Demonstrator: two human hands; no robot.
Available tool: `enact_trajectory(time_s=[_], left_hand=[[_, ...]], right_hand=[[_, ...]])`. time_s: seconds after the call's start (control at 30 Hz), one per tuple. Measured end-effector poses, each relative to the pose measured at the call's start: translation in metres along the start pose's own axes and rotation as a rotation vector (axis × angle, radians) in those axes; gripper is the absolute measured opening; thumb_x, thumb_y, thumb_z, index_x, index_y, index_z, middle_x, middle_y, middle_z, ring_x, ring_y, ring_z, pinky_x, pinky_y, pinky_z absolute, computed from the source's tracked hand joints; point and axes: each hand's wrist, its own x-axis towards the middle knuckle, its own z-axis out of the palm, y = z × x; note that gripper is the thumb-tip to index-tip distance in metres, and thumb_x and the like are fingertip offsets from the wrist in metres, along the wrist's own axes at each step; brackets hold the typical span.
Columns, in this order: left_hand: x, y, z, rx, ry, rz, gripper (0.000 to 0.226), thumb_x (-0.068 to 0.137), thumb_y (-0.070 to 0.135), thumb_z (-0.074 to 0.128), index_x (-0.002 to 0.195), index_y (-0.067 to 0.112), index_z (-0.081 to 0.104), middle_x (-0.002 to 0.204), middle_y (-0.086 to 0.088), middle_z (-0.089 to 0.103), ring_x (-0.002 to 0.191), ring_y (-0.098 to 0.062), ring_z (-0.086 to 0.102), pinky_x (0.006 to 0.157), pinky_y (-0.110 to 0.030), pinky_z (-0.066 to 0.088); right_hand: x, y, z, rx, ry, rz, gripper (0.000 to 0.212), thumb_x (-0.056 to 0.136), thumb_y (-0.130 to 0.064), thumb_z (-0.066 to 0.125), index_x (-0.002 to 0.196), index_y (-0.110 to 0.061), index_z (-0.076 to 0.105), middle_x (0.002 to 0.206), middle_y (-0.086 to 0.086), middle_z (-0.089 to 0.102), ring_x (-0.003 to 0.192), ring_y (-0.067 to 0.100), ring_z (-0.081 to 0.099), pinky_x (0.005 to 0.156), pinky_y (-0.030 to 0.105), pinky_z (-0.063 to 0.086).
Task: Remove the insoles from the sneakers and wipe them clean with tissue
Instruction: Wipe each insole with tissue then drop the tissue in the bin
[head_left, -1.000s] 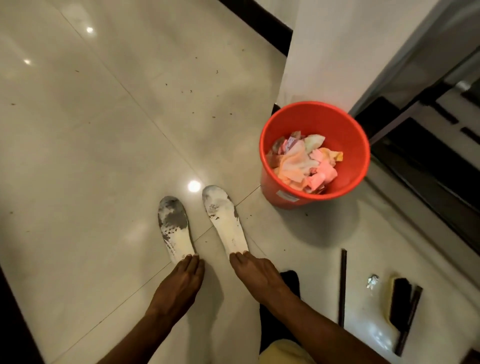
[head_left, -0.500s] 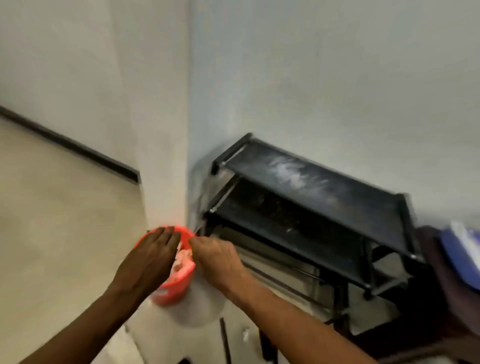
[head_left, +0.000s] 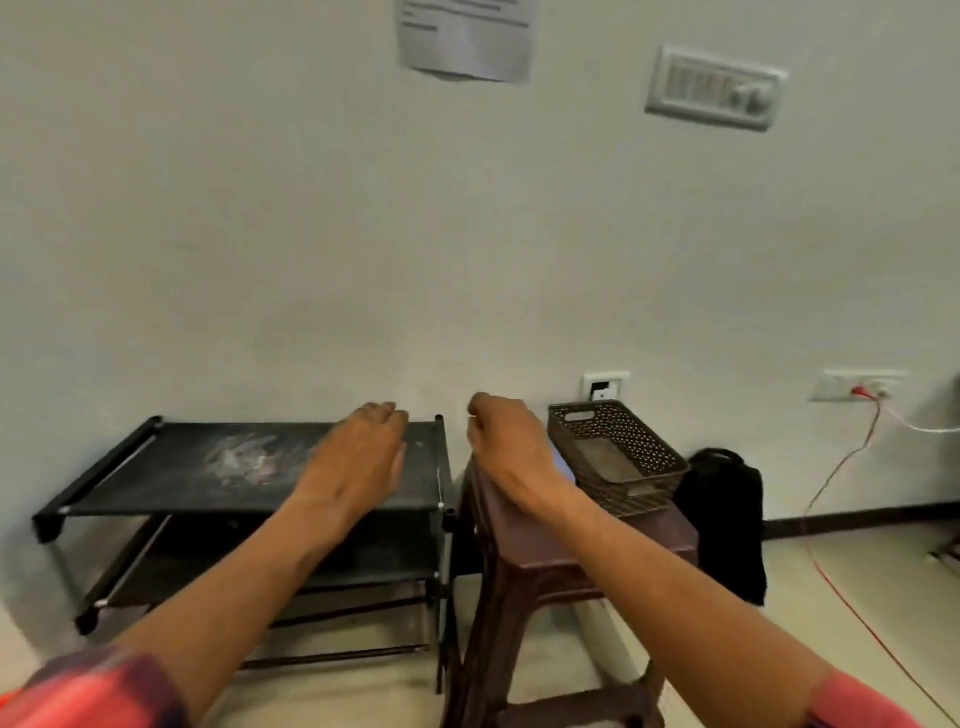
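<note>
Well, neither the insoles nor the sneakers are in view from where I watch, and I see no tissue either. The head camera looks at a wall, a black shoe rack (head_left: 171, 467) and a brown stool (head_left: 530, 561) just beside it. The left hand (head_left: 358, 457) hovers over the right end of the rack's top shelf, fingers straight and close together, holding nothing. The right hand (head_left: 511, 452) hangs over the near left edge of the stool with its fingers curled under. Its palm is turned away, so I cannot tell whether it pinches anything. A brown basket (head_left: 636, 501) sits at the wall end of the stool, with something flat inside that I cannot make out.

My main worry is working blind. With the view raised like this, any reach for the insoles or the tissue would go by feel and could miss or knock something. The stool looks tall and narrow, so a shove from the right forearm might rock it and slide the basket off. The rack's top shelf carries a pale dusty smear. If the left hand lands there, I judge it would carry that dirt onto the insoles it is meant to clean.
</note>
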Motion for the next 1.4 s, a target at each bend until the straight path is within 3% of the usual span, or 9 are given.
enact_trajectory(time_s=[0.23,0.33,0.5,0.6,0.8,1.07,1.17,1.27,1.4], left_hand=[[0.06,0.051,0.063,-0.065,-0.144,0.049,0.025,0.098,0.016,0.051,0.119,0.01,0.061,0.12,-0.01,0.064,0.111,-0.029,0.061,0.085,-0.043,0.055],[0.086,0.06,0.111,-0.047,-0.245,0.086,0.021,0.096,0.012,0.049,0.114,0.012,0.061,0.114,-0.009,0.065,0.105,-0.03,0.063,0.077,-0.04,0.051],[0.123,0.085,0.189,-0.04,-0.382,0.235,0.027,0.089,0.012,0.059,0.117,0.012,0.059,0.117,-0.012,0.066,0.106,-0.034,0.063,0.081,-0.043,0.051],[0.141,0.105,0.22,-0.092,-0.461,0.244,0.036,0.09,0.017,0.064,0.125,0.009,0.059,0.124,-0.014,0.065,0.116,-0.034,0.06,0.093,-0.045,0.051],[0.165,0.117,0.251,-0.265,-0.533,0.083,0.06,0.08,0.023,0.077,0.133,0.008,0.053,0.126,-0.016,0.063,0.112,-0.034,0.062,0.088,-0.04,0.051],[0.177,0.12,0.242,-0.667,-0.141,-0.208,0.058,0.096,0.019,0.058,0.15,0.009,0.038,0.149,-0.016,0.048,0.132,-0.034,0.052,0.106,-0.047,0.047],[0.178,0.118,0.224,-0.931,-0.034,-0.485,0.059,0.098,0.014,0.053,0.154,0.016,0.035,0.157,-0.009,0.042,0.14,-0.027,0.045,0.114,-0.039,0.042],[0.18,0.104,0.194,-1.462,-0.125,-0.84,0.04,0.097,0.032,0.062,0.135,0.021,0.058,0.132,-0.006,0.068,0.113,-0.025,0.069,0.095,-0.043,0.059],[0.164,0.084,0.136,-1.514,-0.094,-0.751,0.021,0.09,0.032,0.078,0.105,0.018,0.074,0.102,-0.001,0.079,0.096,-0.022,0.076,0.085,-0.044,0.063]], right_hand=[[0.026,0.111,0.028,-0.053,-0.07,0.267,0.017,0.087,-0.014,0.05,0.081,-0.014,0.066,0.08,0.007,0.069,0.075,0.029,0.066,0.062,0.035,0.054],[0.04,0.142,0.062,-0.067,-0.168,0.359,0.017,0.086,-0.014,0.059,0.07,-0.014,0.054,0.071,0.006,0.059,0.068,0.026,0.061,0.052,0.027,0.041],[0.052,0.175,0.124,-0.153,-0.326,0.452,0.026,0.092,-0.022,0.062,0.113,-0.007,0.063,0.113,0.014,0.068,0.103,0.031,0.067,0.077,0.034,0.052],[0.055,0.185,0.148,-0.221,-0.361,0.491,0.019,0.094,-0.016,0.057,0.111,-0.01,0.064,0.112,0.012,0.067,0.102,0.029,0.067,0.077,0.037,0.054],[0.063,0.198,0.165,-0.251,-0.222,0.516,0.013,0.096,-0.012,0.051,0.094,-0.015,0.063,0.097,0.007,0.069,0.087,0.025,0.068,0.065,0.034,0.049],[0.056,0.187,0.133,0.297,0.194,0.374,0.005,0.089,-0.025,0.059,0.089,-0.022,0.055,0.073,-0.006,0.065,0.064,0.01,0.063,0.056,0.031,0.052],[0.054,0.175,0.104,0.463,0.287,0.391,0.012,0.081,-0.022,0.067,0.086,-0.021,0.056,0.071,-0.009,0.063,0.063,0.005,0.06,0.056,0.017,0.046],[0.055,0.16,0.076,0.586,0.258,0.382,0.018,0.077,-0.019,0.072,0.087,-0.026,0.058,0.076,-0.01,0.066,0.066,0.004,0.061,0.06,0.018,0.049],[0.054,0.126,0.04,0.597,0.243,0.306,0.028,0.078,-0.027,0.079,0.096,-0.028,0.058,0.085,-0.012,0.067,0.068,0.002,0.063,0.06,0.021,0.052]])
